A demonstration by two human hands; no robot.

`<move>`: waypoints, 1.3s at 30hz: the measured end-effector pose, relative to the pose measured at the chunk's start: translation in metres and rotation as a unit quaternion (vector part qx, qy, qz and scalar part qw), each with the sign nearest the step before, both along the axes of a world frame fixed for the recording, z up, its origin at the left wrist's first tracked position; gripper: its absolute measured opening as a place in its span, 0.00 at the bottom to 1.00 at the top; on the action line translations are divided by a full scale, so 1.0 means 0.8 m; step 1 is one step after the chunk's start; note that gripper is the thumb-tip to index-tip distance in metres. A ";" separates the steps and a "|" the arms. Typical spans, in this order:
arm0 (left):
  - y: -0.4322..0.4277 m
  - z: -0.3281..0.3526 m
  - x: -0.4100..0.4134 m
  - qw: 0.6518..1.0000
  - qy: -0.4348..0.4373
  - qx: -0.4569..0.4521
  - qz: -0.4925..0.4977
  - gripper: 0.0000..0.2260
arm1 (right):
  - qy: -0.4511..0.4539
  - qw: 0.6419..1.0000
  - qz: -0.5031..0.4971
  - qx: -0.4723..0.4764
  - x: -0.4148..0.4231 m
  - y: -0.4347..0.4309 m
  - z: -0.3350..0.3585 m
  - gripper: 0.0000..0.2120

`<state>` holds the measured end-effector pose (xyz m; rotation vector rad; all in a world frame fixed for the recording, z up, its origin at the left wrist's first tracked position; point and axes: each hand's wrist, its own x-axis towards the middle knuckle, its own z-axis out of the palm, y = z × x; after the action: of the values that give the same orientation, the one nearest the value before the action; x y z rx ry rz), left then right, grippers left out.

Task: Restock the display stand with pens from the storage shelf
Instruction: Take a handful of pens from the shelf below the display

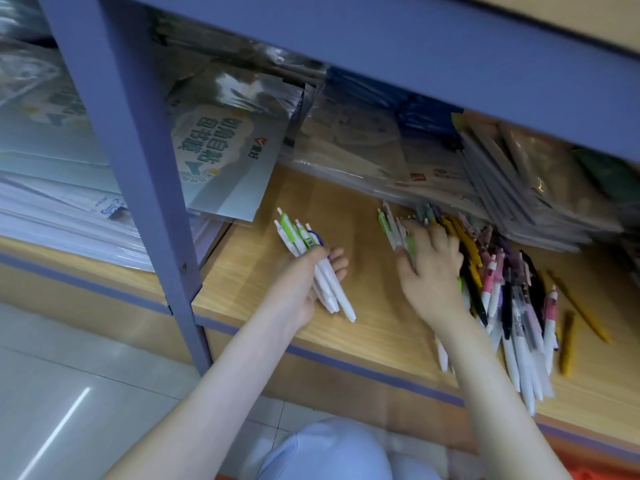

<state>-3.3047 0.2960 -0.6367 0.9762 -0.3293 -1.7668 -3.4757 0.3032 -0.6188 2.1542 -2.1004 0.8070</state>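
Head view. Low wooden storage shelf [329,199], seen from a crouch.

- Left hand [301,282]: fingers curled round a bundle of white pens [332,289] with green clips, clip ends pointing away to the upper left, tips toward the shelf's front edge.
- Right hand [433,275]: palm down, fingers stretched and spread, tips laid on the white-and-green pens [389,225] at the left edge of the pen pile [512,296]. Nothing visibly gripped.
- Pile lies to the right of both hands, so the right hand is the nearer one. Pens run roughly front to back, fanned, some tips overhanging the shelf's front edge. Matching pens sit at the pile's near-left corner, between the two hands.
- Two yellow pens [568,344] lie apart, right of the pile.

Hard to make out: right fingertips and the far end of the pile are blurred; its underside contact is hidden. The pile's back runs under plastic-wrapped packets [363,147]. Display stand not in view.
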 end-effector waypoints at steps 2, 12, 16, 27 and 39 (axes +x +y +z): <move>0.003 0.002 -0.003 1.000 -0.011 -0.006 -0.020 0.04 | 0.079 0.996 -0.029 -0.030 -0.009 0.022 -0.013 0.19; 0.029 0.005 -0.032 0.989 0.006 -0.014 -0.147 0.08 | 0.186 0.960 -0.123 0.170 -0.036 0.063 0.002 0.18; 0.036 0.008 -0.047 0.987 0.001 -0.015 -0.158 0.09 | 0.066 0.983 -0.090 0.149 -0.037 0.073 0.000 0.13; 0.039 0.023 -0.060 0.986 0.031 0.011 -0.164 0.07 | -0.305 0.950 0.029 0.068 0.007 0.068 0.005 0.10; 0.025 0.015 -0.002 0.998 0.031 0.010 -0.060 0.04 | -0.140 0.989 -0.036 0.039 0.017 0.011 -0.028 0.17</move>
<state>-3.3063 0.3162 -0.6247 0.9294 -0.3381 -1.9089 -3.4622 0.3123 -0.6409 2.0940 -2.3606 1.0962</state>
